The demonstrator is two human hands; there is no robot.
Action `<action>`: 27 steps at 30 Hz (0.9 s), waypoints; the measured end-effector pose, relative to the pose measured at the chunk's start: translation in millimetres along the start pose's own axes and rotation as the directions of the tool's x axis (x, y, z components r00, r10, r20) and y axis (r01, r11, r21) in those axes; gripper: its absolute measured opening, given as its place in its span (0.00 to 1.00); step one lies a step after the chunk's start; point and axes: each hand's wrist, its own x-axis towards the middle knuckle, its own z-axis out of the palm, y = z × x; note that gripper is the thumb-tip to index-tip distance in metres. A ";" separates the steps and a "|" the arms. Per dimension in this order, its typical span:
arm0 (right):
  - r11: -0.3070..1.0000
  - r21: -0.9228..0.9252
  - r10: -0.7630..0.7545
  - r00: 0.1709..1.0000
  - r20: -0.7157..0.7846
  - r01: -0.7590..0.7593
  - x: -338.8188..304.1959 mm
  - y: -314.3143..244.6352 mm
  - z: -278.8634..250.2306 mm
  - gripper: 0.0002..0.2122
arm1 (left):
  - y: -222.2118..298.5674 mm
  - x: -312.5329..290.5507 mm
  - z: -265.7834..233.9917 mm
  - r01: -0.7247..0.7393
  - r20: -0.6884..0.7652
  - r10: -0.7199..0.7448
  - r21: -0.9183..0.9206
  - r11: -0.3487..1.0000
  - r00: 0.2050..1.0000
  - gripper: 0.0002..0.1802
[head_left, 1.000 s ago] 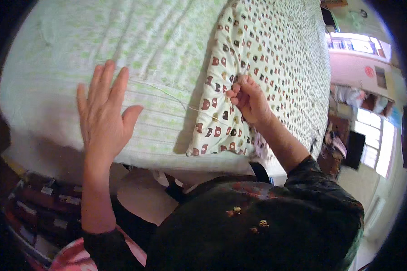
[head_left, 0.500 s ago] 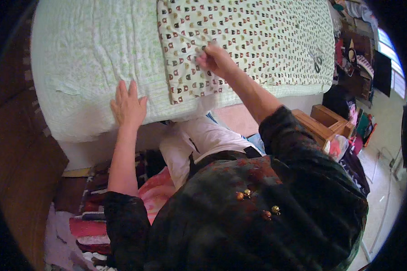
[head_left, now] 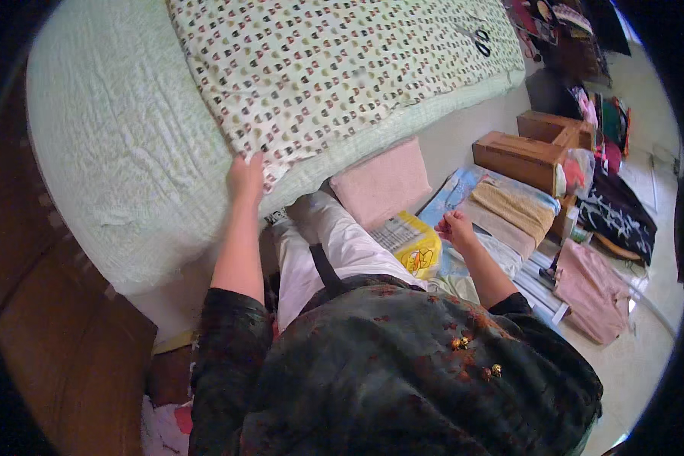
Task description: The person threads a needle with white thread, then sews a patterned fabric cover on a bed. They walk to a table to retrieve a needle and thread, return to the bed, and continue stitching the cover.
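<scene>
A cream cloth printed with small brown, red and tan motifs (head_left: 304,76) lies spread over a pale green quilted cover (head_left: 121,144) on the bed. At the cloth's near left corner, my left hand (head_left: 247,178) is closed, pinching its edge between thumb and fingers. My right hand (head_left: 456,228) hangs off the bed to the right, above the folded towels, its fingertips drawn together. Whatever that pinch may hold is too small to make out. A pair of scissors with black handles (head_left: 481,45) rests on the cloth's far right part.
Below the bed's edge are a pink padded block (head_left: 384,182), a yellow package (head_left: 418,247) and folded tan towels (head_left: 513,213). Wooden drawers (head_left: 520,156) stand further right, near a pink garment (head_left: 596,292) on the floor. Brown wooden panelling (head_left: 61,334) borders the left.
My left hand has gone from lying flat on the quilted cover to gripping the cloth's corner. My right hand has left the cloth and moved right, off the bed. The view has shifted.
</scene>
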 end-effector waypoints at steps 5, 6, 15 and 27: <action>0.997 0.055 0.060 0.994 -0.089 -0.055 -12.9 27.6 -32.6 0.06 | -18.8 10.7 -23.7 -0.052 -0.009 0.057 0.301 0.952 0.998 0.30; 0.998 0.039 0.056 0.996 -0.063 -0.053 -8.7 37.8 -40.8 0.05 | -29.7 9.3 -29.6 -0.164 -0.048 0.194 0.367 0.916 0.980 0.32; 0.992 0.105 -0.084 0.986 0.147 0.069 34.0 -2.0 -67.2 0.06 | -68.1 -122.7 -124.0 0.170 0.137 -0.319 0.620 0.766 0.938 0.16; 0.946 0.321 -0.031 0.999 -0.031 0.039 65.3 -12.6 -165.5 0.03 | -68.2 -32.1 -6.7 -0.548 0.709 -0.133 0.638 0.541 0.693 0.16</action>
